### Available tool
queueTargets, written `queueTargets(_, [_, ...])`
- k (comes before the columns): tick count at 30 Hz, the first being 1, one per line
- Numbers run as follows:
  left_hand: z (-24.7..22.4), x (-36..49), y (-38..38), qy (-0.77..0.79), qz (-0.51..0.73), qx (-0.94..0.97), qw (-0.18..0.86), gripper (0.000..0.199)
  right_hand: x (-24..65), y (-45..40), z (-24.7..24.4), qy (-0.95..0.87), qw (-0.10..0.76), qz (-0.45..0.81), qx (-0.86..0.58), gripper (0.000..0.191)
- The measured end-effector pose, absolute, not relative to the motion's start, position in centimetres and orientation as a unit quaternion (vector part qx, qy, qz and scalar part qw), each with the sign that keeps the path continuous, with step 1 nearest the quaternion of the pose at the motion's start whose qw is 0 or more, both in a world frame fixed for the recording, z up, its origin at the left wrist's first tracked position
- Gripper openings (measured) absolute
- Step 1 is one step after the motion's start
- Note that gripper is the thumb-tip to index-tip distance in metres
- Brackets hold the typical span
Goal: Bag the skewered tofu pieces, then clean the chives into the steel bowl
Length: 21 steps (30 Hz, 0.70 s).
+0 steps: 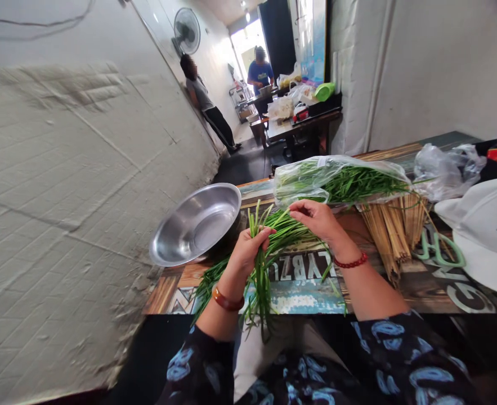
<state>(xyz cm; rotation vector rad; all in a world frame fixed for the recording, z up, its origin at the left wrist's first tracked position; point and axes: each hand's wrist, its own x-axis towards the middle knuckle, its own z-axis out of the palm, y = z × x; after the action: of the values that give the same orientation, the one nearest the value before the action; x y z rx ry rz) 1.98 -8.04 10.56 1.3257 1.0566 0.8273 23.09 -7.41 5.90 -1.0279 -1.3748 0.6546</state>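
Note:
Long green stalks [262, 284] form a bunch in my left hand [252, 247], their pale ends pointing up and their leaves hanging past the table edge. My right hand [316, 219] is raised to the right of the bunch, thumb and fingertips pinched together near a pale stalk end; whether they grip it is too small to tell. Beneath and between my hands more loose green stalks [288, 230] lie across the table. Behind them rests a clear plastic bag [341, 180] full of the same greens.
A steel basin [197, 225] stands at the table's left end. To the right lie thin wooden sticks [389, 230], green-handled scissors [442, 250], a crumpled plastic bag [448, 169] and a white cap [484, 230]. Two people stand farther back, one beside a cluttered table [290, 128].

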Motion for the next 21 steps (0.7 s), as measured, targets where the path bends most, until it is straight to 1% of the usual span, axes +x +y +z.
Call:
queueTargets(4, [10.7,2.1,-8.5,0.438,0.302,0.596,0.601,0.042,22.4,-7.4,6.0,-0.565,0.636,0.279,-0.445,0.021])
queueTargets(7, [10.6,2.3,-8.6,0.421,0.261,0.626,0.602,0.046,22.1,-7.4,5.8,-0.569,0.639,0.285,-0.431,0.018])
queueTargets(9, [10.4,2.4,-8.7,0.41,0.245,0.633,0.609,0.046,21.8,-7.4,5.7,-0.571,0.636,0.311,-0.417,0.019])
queueTargets(13, [10.0,2.6,-8.7,0.401,0.242,0.634,0.615,0.046,21.4,-7.8,5.8,-0.549,0.646,0.372,-0.378,0.028])
queueTargets(16, [10.0,2.7,-8.8,0.384,0.239,0.649,0.612,0.046,21.4,-8.7,6.8,-0.57,0.657,0.369,-0.329,0.037])
queueTargets(18, [10.1,2.7,-9.1,0.369,0.222,0.654,0.622,0.045,21.4,-9.4,7.6,-0.618,0.63,0.357,-0.308,0.042])
queueTargets(21, [10.4,2.5,-9.5,0.347,0.21,0.627,0.665,0.043,21.2,-9.8,8.3,-0.69,0.551,0.352,-0.309,0.049])
